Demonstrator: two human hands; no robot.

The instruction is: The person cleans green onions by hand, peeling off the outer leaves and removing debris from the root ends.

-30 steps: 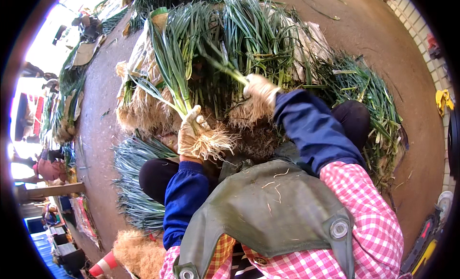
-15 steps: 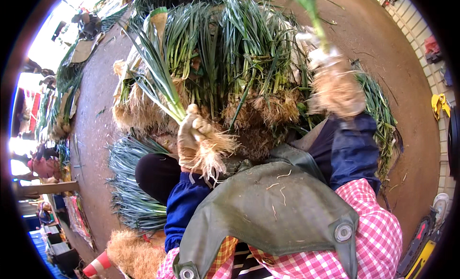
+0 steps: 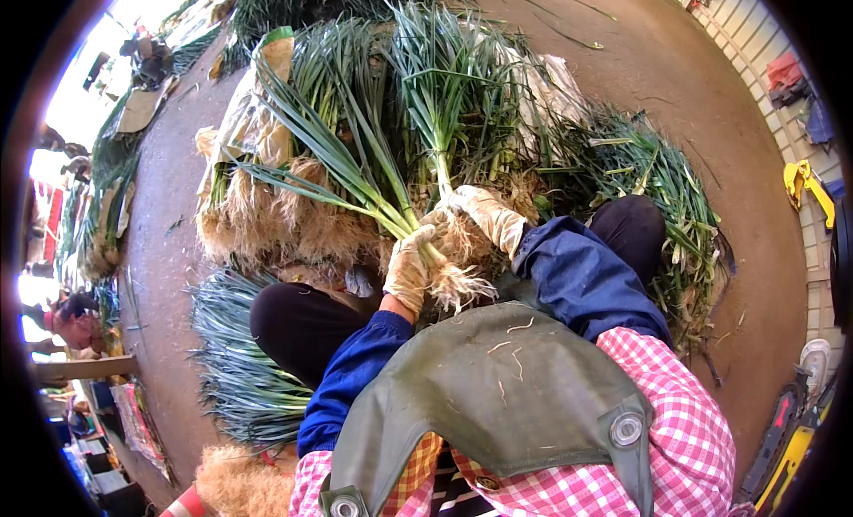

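My left hand [image 3: 409,266], in a pale work glove, is closed round the stems of a few scallions [image 3: 342,153]. Their long green leaves point to the upper left, and their whitish roots [image 3: 460,286] hang out below the hand. Close beside it, my gloved right hand [image 3: 489,217] is closed at the pale base of another clump of scallions [image 3: 442,153], whose leaves stretch away from me over the pile. Brown roots show under the right hand, and its fingertips are partly hidden. Both hands are above my lap, before the green apron [image 3: 506,384].
A large heap of rooted scallions [image 3: 311,219] lies ahead. Bluish-green scallions [image 3: 244,357] are stacked beside my left knee, and a looser pile [image 3: 666,179] lies at right. Brown root trimmings [image 3: 244,481] sit lower left. A yellow tool [image 3: 809,193] is by the tiled wall.
My right hand has come down and left from the raised position at right, where it gripped a blurred scallion bunch. The left hand, still gripping scallions, has moved right; both hands are now close together.
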